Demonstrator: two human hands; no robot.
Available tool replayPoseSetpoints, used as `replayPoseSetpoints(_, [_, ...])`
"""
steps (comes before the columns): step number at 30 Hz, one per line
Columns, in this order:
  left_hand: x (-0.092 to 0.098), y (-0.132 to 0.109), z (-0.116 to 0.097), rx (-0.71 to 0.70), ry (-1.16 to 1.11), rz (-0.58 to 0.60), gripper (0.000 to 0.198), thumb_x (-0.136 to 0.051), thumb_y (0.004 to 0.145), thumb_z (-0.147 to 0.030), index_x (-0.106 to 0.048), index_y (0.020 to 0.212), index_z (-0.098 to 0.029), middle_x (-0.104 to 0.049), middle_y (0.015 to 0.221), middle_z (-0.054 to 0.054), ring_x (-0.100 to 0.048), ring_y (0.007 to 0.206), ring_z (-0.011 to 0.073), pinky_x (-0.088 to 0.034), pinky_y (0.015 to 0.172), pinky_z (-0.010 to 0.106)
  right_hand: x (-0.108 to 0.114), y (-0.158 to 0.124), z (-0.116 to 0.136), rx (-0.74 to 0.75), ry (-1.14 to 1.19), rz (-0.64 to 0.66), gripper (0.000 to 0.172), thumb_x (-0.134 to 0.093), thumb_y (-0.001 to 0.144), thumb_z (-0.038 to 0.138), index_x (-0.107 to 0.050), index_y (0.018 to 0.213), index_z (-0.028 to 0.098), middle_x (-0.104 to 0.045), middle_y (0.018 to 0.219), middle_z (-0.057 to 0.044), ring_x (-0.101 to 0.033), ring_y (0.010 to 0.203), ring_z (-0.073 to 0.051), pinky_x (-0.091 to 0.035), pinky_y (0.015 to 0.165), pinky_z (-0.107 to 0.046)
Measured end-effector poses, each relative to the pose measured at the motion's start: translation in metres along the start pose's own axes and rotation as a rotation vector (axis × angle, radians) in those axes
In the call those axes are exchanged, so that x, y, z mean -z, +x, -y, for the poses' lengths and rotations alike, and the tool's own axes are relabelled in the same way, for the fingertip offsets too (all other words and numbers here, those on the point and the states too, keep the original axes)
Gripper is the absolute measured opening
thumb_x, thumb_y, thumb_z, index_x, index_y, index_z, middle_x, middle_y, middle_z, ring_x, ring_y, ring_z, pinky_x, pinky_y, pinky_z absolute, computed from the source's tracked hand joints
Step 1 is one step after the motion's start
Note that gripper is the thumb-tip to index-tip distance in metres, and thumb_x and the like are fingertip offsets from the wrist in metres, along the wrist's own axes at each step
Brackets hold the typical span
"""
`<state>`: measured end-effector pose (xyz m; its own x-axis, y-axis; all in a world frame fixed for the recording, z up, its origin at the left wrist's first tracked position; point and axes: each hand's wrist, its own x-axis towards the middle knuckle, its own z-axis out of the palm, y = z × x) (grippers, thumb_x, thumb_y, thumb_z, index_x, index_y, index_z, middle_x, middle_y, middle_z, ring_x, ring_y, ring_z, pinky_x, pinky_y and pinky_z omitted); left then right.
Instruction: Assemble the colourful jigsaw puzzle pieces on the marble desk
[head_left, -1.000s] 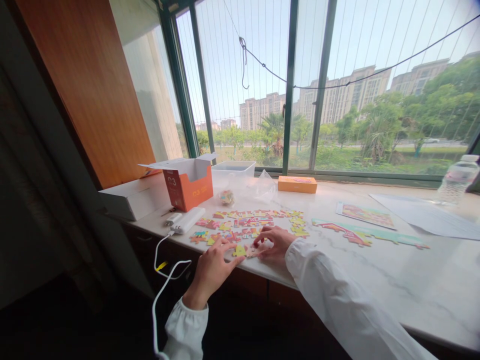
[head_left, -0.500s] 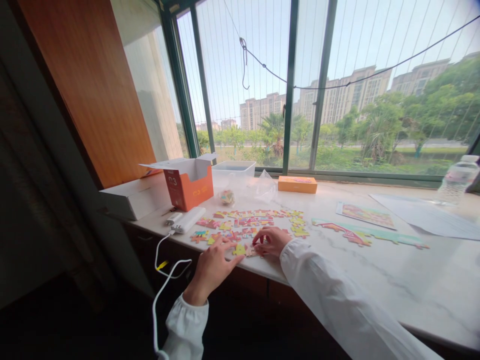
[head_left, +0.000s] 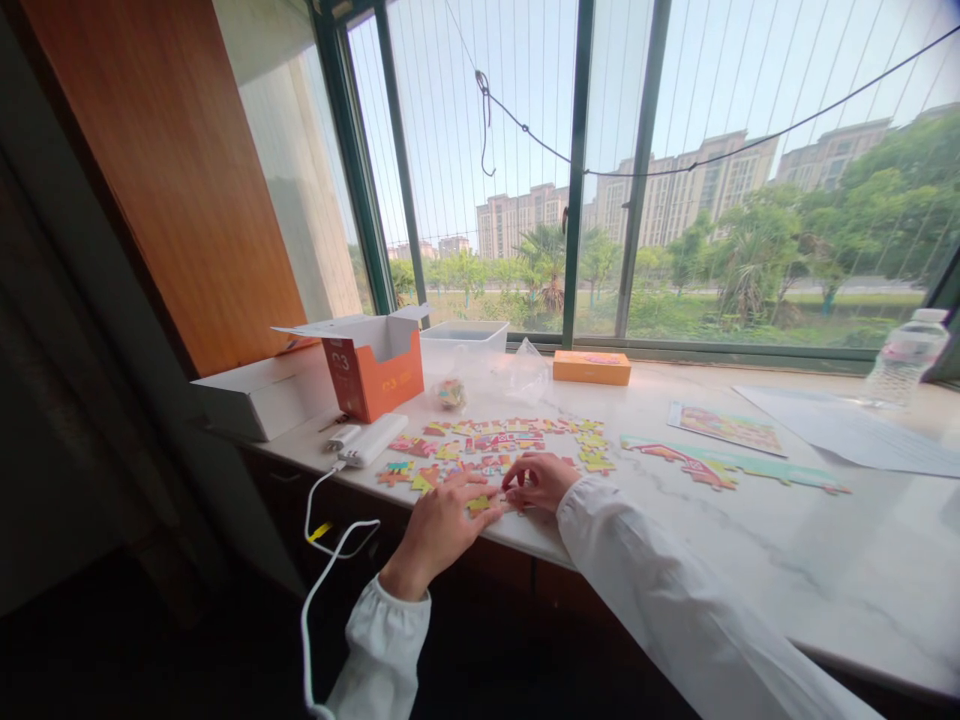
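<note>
Several loose, brightly coloured jigsaw pieces (head_left: 495, 440) lie spread on a white marble sill (head_left: 675, 520) under the window. My left hand (head_left: 442, 525) rests at the sill's front edge with its fingers pinched on a yellow puzzle piece (head_left: 480, 503). My right hand (head_left: 541, 480) sits just to the right of it, fingers curled down onto the pieces beside that yellow one. Both arms wear white sleeves. A joined strip of puzzle (head_left: 735, 468) lies farther right.
An open orange box (head_left: 371, 372), a white box (head_left: 262, 400) and a white power bank (head_left: 371, 440) with a hanging cable stand at the left. A clear tub (head_left: 465, 340), a plastic bag, a flat orange box (head_left: 592, 368), a printed picture sheet (head_left: 726, 428), paper and a water bottle (head_left: 904, 357) sit farther back.
My left hand has slid right and closed over the yellow piece, nearer my right hand. The right hand has drawn in slightly. The view has shifted a little.
</note>
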<state>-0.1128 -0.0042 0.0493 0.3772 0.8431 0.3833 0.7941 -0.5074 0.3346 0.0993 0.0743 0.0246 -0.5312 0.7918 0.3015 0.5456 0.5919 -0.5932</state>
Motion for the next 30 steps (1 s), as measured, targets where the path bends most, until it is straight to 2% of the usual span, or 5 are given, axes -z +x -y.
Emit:
replayPoseSetpoints(4, [0.001, 0.002, 0.003, 0.000, -0.030, 0.022, 0.027, -0.061, 0.086, -0.043, -0.069, 0.110, -0.032, -0.070, 0.111, -0.002, -0.063, 0.105, 0.0176, -0.048, 0.091, 0.029, -0.001, 0.001, -0.001, -0.009, 0.000, 0.002, 0.020, -0.075, 0.073, 0.035, -0.076, 0.090, 0.025, -0.062, 0.076, 0.000, -0.051, 0.063, -0.009, -0.041, 0.062, -0.022])
replayPoseSetpoints(11, [-0.001, 0.005, 0.010, 0.068, -0.040, -0.018, 0.037, -0.066, 0.080, -0.040, -0.066, 0.115, -0.027, -0.069, 0.115, 0.003, -0.062, 0.109, 0.0219, -0.047, 0.095, 0.032, -0.002, 0.000, 0.001, -0.018, 0.022, -0.017, 0.020, -0.075, 0.072, 0.032, -0.077, 0.090, 0.026, -0.062, 0.077, 0.001, -0.050, 0.061, -0.008, -0.041, 0.061, -0.020])
replayPoseSetpoints(22, [-0.003, -0.001, 0.015, 0.113, 0.002, -0.052, 0.037, -0.057, 0.086, -0.040, -0.063, 0.120, -0.026, -0.065, 0.122, 0.005, -0.060, 0.112, 0.0215, -0.046, 0.097, 0.033, 0.000, 0.001, -0.001, -0.037, -0.043, -0.006, 0.021, -0.075, 0.072, 0.038, -0.077, 0.090, 0.026, -0.065, 0.078, 0.000, -0.053, 0.066, -0.010, -0.039, 0.061, -0.021])
replayPoseSetpoints(30, [-0.003, 0.001, 0.008, 0.126, 0.068, -0.054, 0.034, -0.054, 0.087, -0.041, -0.064, 0.118, -0.029, -0.066, 0.121, 0.004, -0.061, 0.109, 0.0224, -0.047, 0.094, 0.034, 0.004, 0.001, -0.006, -0.045, -0.101, 0.008, 0.025, -0.076, 0.071, 0.042, -0.076, 0.091, 0.027, -0.067, 0.081, 0.000, -0.056, 0.070, -0.012, -0.042, 0.065, -0.023])
